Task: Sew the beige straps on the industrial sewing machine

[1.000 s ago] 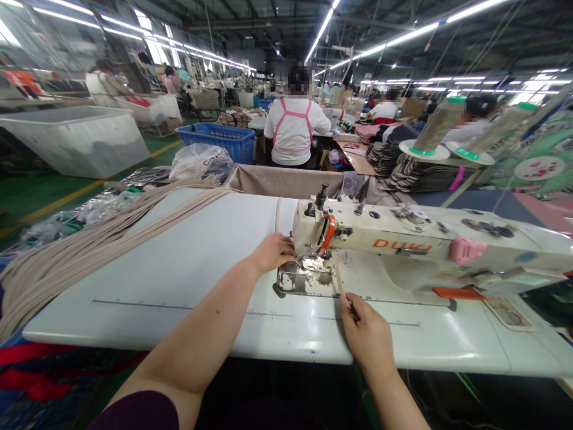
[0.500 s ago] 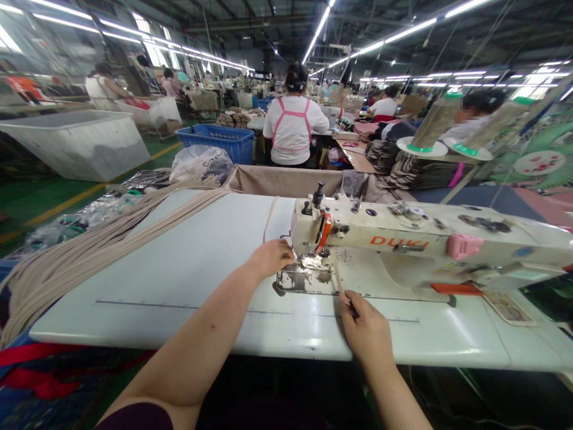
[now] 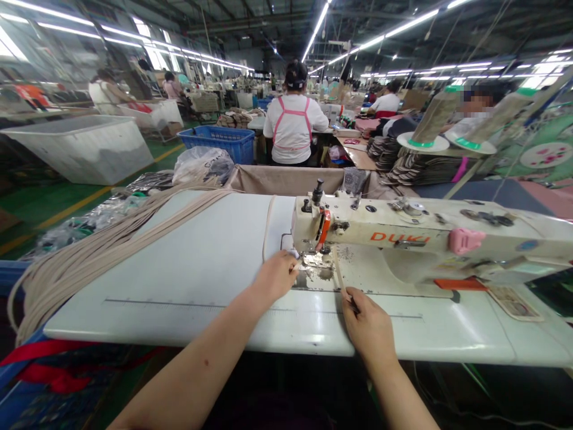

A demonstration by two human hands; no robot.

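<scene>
The white sewing machine [image 3: 358, 230] stands on a pale table. Beside its metal needle plate [image 3: 316, 261], my left hand [image 3: 277, 276] is closed in a pinch, and what lies between the fingertips is too small to make out. My right hand [image 3: 369, 322] is shut on a narrow beige strip [image 3: 339, 269], which runs from my fingers up to the right of the presser foot. A thin beige cord [image 3: 268, 224] lies on the table behind my left hand. The needle is hard to make out.
A thick bundle of beige strips [image 3: 111, 239] hangs over the table's left side. Two thread cones [image 3: 436, 116] stand at the back right. A fabric-lined bin [image 3: 286, 179] adjoins the table's far edge, with a co-worker [image 3: 293, 119] seated beyond it.
My left hand has shifted slightly toward me and to the right, staying near the needle plate. The right hand keeps its grip on the strip almost in place. The view has tilted slightly.
</scene>
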